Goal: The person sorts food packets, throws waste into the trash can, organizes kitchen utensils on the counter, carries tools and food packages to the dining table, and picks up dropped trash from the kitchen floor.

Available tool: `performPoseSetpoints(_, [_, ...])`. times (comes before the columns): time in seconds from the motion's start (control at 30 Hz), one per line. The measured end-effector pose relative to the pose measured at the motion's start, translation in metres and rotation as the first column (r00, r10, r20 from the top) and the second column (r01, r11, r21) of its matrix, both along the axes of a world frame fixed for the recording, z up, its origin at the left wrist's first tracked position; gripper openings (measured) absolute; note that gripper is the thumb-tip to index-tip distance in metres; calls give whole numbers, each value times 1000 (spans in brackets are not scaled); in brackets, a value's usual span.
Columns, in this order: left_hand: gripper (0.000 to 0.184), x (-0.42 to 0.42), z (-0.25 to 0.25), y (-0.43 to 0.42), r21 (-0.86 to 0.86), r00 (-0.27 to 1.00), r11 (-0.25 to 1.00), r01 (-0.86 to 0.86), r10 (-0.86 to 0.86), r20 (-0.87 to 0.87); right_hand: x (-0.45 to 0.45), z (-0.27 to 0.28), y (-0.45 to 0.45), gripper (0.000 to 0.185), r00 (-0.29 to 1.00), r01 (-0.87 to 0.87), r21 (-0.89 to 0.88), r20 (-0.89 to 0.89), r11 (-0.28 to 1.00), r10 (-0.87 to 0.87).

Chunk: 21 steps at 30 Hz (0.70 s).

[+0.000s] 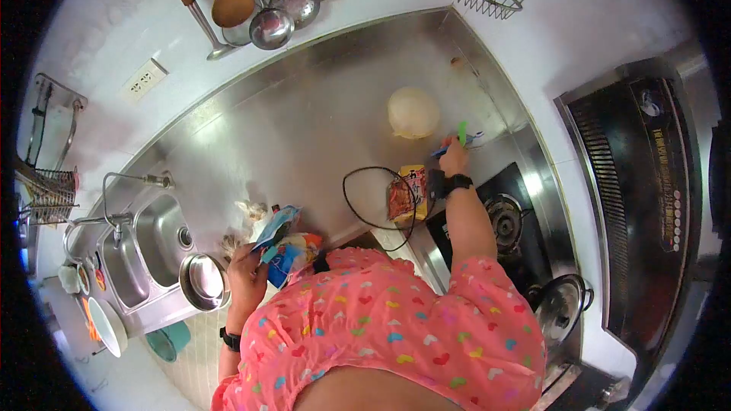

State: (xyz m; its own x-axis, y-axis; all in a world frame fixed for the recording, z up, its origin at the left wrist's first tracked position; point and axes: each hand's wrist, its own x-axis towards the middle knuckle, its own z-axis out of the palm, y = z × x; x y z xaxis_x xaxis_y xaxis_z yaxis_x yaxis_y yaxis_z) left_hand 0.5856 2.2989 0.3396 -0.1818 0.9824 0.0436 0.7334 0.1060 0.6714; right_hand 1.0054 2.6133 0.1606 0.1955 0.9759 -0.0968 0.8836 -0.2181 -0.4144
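My left hand [247,278] is closed around several crumpled plastic packets [283,255], blue, white and orange, held against my front at the counter's near edge. Their contents cannot be made out. Farther right, my right hand [454,156] reaches over the counter, fingers closed on a small blue thing whose kind is hidden; a bright green strip [462,133] sticks up beside the fingers. Close to that hand lies a pale round object [413,113]. A yellow and red food packet [409,194] rests nearer to me, left of my right wrist.
A black cable [350,175] loops over the steel counter [289,137]. At right is a gas hob [504,221], with a lidded pan [562,308] closer in. The sink [160,228] and a metal pot [204,281] are left. Ladles [272,28] hang on the wall.
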Motion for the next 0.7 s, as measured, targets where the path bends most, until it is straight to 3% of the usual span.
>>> performPoseSetpoints(0.03, [21,0,1,0,-28,1000,1000,4,-4,5,-3,9,1,29,1000,-5,-10,-2,1000,5])
performPoseSetpoints(0.1, [21,1,4,0,-44,1000,999,-14,13,-14,-13,18,2,11,972,-89,31,221,996,80])
performPoseSetpoints(0.13, [21,2,5,0,-46,999,999,-23,22,-29,-18,9,13,11,972,-97,20,219,995,90])
performPoseSetpoints(0.17, [21,2,3,-1,-55,999,998,-30,29,-28,-23,-4,28,9,789,358,-43,-521,933,-327])
performPoseSetpoints(0.2, [21,1,1,-1,-46,999,998,-43,42,-15,-29,-8,35,13,10,579,-396,-871,713,-492])
performPoseSetpoints(0.23, [22,1,-1,-1,-36,998,998,-56,56,-2,-30,-10,37,13,14,574,-400,-868,714,-497])
performPoseSetpoints(0.3, [22,0,-3,-3,-37,997,996,-78,77,-11,-39,-3,39,23,283,563,-221,-854,796,-437])
performPoseSetpoints(0.53, [21,-1,-9,-6,-63,989,987,-146,145,-19,-28,-13,45,23,227,546,-286,-854,787,-468])
performPoseSetpoints(0.7, [19,-2,-12,-4,-62,984,983,-170,173,41,-19,3,38,19,256,269,-341,-876,901,-408])
